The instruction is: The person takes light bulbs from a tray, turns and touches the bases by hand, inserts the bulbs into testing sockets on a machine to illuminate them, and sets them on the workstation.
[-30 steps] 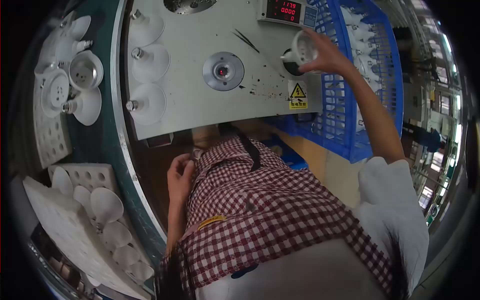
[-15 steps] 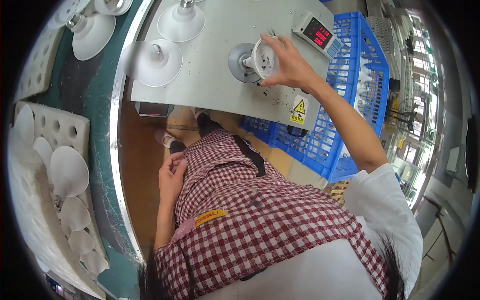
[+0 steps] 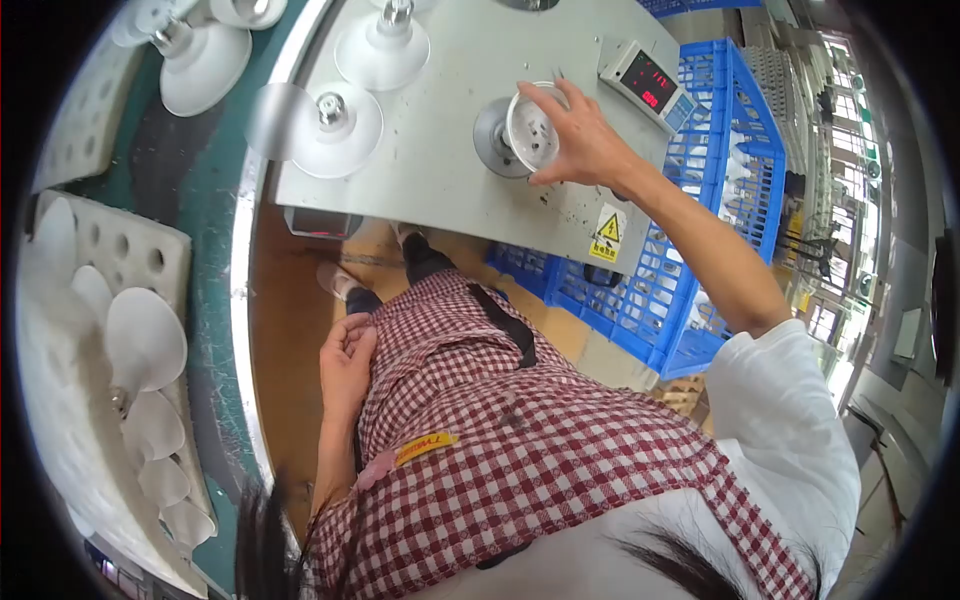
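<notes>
My right hand (image 3: 580, 140) grips the rim of a white cone-shaped lamp (image 3: 532, 130), its open face with small parts inside turned toward the camera. The lamp's narrow base end meets the round metal fixture (image 3: 493, 138) on the grey worktop (image 3: 440, 190). Beside the fixture stands a meter with red digits (image 3: 648, 82). My left hand (image 3: 346, 362) hangs by the checked apron, fingers loosely curled, with nothing visible in it. Two white lamps (image 3: 336, 135) (image 3: 382, 48) rest face down at the worktop's left side.
A blue crate (image 3: 722, 190) with white lamps stands at the worktop's right edge. On the green bench (image 3: 215, 320) at left are foam trays with holes (image 3: 165, 245) and several more lamps. A yellow warning label (image 3: 607, 232) is near the worktop's front edge.
My right hand has carried the lamp left from the black round spot near the meter to the metal fixture. The camera view has shifted. My left hand remains by the apron.
</notes>
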Motion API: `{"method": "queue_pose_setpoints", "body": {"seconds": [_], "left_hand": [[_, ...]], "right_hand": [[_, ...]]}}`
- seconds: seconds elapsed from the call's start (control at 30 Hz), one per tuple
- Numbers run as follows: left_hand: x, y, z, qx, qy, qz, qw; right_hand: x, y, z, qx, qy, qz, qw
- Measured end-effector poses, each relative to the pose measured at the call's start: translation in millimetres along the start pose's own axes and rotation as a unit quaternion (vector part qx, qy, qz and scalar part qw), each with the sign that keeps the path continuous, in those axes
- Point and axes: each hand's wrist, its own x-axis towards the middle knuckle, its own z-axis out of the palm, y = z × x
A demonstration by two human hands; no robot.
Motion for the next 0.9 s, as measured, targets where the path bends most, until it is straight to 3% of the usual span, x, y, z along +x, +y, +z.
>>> {"method": "queue_pose_setpoints", "body": {"seconds": [0.1,0.13,0.17,0.2,0.23,0.3,0.43,0.5,0.63,0.73,0.83,0.9], "left_hand": [[-3.7,53.1,13.8,-0.029,-0.014,0.061,0.998],[-3.0,84.2,27.7,0.001,-0.023,0.102,0.994],[-2.7,114.6,40.1,-0.012,-0.046,0.131,0.990],[0.0,140.9,50.4,0.010,-0.057,0.181,0.982],[-1.6,165.6,64.7,-0.033,-0.052,0.215,0.975],[1.7,194.6,77.2,-0.101,-0.067,0.288,0.950],[-13.1,218.1,90.7,-0.084,-0.096,0.381,0.916],[-17.1,222.7,97.6,-0.066,-0.079,0.418,0.903],[-8.4,230.0,114.9,0.061,-0.056,0.479,0.874],[-16.2,243.0,132.1,0.147,-0.051,0.469,0.869],[-37.6,230.2,114.4,0.198,0.023,0.444,0.874],[-61.4,225.1,83.0,0.178,0.074,0.387,0.902]], "right_hand": [[-11.7,-2.0,-37.2,0.099,0.052,0.011,0.994],[-23.1,-10.5,-52.7,0.373,0.012,0.078,0.925],[-29.8,-16.5,-65.1,0.616,-0.034,0.126,0.777],[-30.3,-10.2,-49.3,0.751,-0.104,0.075,0.648],[-35.7,-23.6,-47.1,0.833,-0.133,0.045,0.535],[-45.6,-47.1,-49.4,0.883,-0.135,0.012,0.449],[-49.7,-62.9,-42.8,0.905,-0.145,-0.078,0.393],[-49.0,-66.5,-43.4,0.930,-0.139,-0.075,0.332],[-42.7,-62.1,-44.6,0.955,-0.080,-0.019,0.285],[-15.7,-30.6,-42.2,0.971,-0.040,-0.007,0.235],[30.4,29.1,-22.9,0.963,-0.029,0.021,0.267],[73.2,69.3,25.2,0.969,-0.037,0.005,0.243]]}}
